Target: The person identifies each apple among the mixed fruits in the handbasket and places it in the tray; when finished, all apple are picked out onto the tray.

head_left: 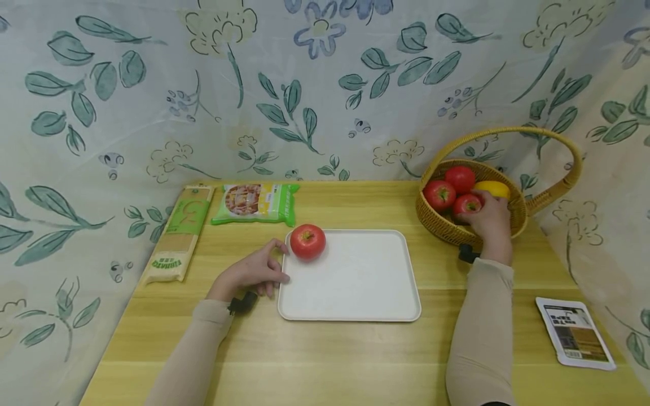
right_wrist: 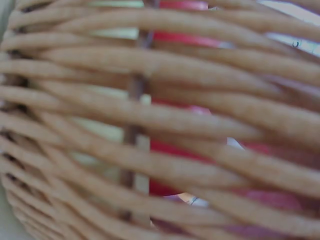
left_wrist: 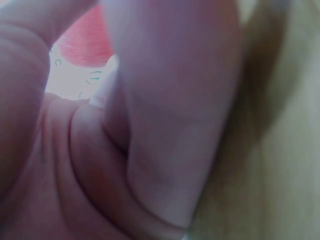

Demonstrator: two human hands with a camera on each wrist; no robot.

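Observation:
At the right, my right hand point(head_left: 491, 221) reaches over the near rim of a wicker basket point(head_left: 440, 226) and grips a red apple point(head_left: 468, 204) among the fruit inside. Two more apples and a yellow fruit point(head_left: 492, 189) lie close around it. Only the basket's weave point(right_wrist: 165, 70) fills the right wrist view, with red showing through the gaps. At the left rim of a white tray point(head_left: 355, 276), my left hand point(head_left: 254, 272) holds the edge with bent fingers. Another apple point(head_left: 307, 242) sits in the tray's far left corner, partly visible in the left wrist view.
A long packet of noodles point(head_left: 176, 234) lies at the left table edge, beside a green food bag point(head_left: 255, 203) at the back. A white-edged package point(head_left: 575, 332) lies at the right. The basket's tall handle point(head_left: 508, 129) arches over the fruit, near the patterned cloth behind.

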